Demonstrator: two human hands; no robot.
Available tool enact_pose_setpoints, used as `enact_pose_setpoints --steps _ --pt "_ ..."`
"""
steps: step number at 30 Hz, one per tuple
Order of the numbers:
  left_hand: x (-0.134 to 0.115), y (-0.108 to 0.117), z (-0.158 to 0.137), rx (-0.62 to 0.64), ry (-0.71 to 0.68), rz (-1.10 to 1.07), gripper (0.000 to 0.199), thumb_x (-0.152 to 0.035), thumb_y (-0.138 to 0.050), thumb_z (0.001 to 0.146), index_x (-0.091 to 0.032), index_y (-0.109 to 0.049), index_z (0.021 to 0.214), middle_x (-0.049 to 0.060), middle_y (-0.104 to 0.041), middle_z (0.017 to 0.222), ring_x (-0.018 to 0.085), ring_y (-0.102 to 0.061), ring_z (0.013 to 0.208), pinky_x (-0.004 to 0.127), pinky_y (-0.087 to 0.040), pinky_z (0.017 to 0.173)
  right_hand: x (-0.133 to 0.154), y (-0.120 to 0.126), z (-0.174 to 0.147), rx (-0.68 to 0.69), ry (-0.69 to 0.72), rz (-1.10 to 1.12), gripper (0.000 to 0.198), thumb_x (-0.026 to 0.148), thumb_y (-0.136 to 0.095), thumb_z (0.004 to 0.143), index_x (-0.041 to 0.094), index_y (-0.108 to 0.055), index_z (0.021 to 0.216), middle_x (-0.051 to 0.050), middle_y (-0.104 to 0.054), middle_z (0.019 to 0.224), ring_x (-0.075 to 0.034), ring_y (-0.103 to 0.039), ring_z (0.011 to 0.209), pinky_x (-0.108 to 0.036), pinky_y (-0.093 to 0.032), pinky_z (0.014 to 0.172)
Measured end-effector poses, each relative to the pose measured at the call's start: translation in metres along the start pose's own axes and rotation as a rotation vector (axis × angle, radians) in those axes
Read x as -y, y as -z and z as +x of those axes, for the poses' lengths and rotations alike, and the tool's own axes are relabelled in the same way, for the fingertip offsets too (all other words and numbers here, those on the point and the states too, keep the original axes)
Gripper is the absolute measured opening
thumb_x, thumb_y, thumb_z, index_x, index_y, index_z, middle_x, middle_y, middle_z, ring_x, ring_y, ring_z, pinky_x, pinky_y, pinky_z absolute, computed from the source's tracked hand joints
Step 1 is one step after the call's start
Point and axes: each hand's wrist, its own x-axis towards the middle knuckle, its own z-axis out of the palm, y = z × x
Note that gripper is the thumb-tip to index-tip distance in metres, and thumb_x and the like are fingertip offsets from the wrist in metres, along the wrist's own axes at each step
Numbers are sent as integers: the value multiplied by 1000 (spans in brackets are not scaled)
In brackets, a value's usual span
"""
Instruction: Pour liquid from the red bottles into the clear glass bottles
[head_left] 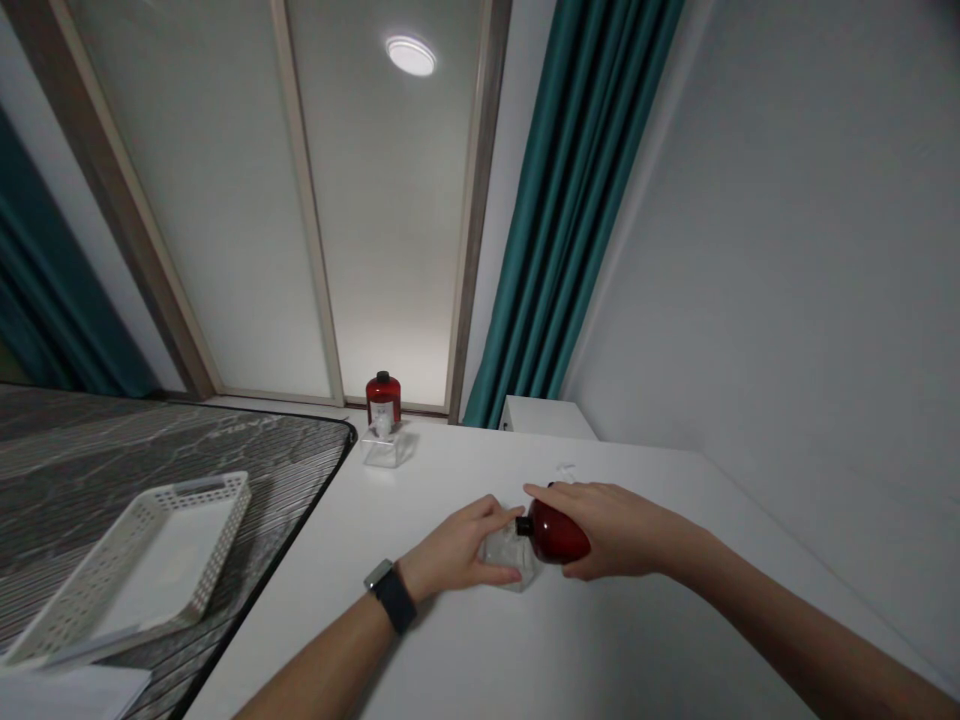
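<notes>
My right hand is wrapped round a dark red bottle, tipped onto its side with its black neck pointing left. That neck is over a clear square container, close to its top; whether the two touch, I cannot tell. Around the container's left side close the thumb and fingers of my left hand, with a dark watch on the wrist. The container stands on the white table. Whether any liquid is flowing does not show. A small clear piece lies just beyond my right hand, partly hidden.
At the table's far left corner stand another red bottle with a black top and, before it, a clear square container. Left of the table, a white perforated basket rests on a grey patterned surface. A wall borders the right.
</notes>
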Motion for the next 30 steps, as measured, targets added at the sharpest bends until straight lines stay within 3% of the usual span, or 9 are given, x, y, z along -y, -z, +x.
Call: enact_pose_setpoints --steps 30 --pt "-6 3 0 -3 12 9 70 -44 -78 81 -28 -51 143 7 -58 110 27 -59 103 40 -49 96 1 1 1 11 -7 -19 97 33 -77 67 22 -36 154 -15 -61 137 -38 -61 118 -47 -46 97"
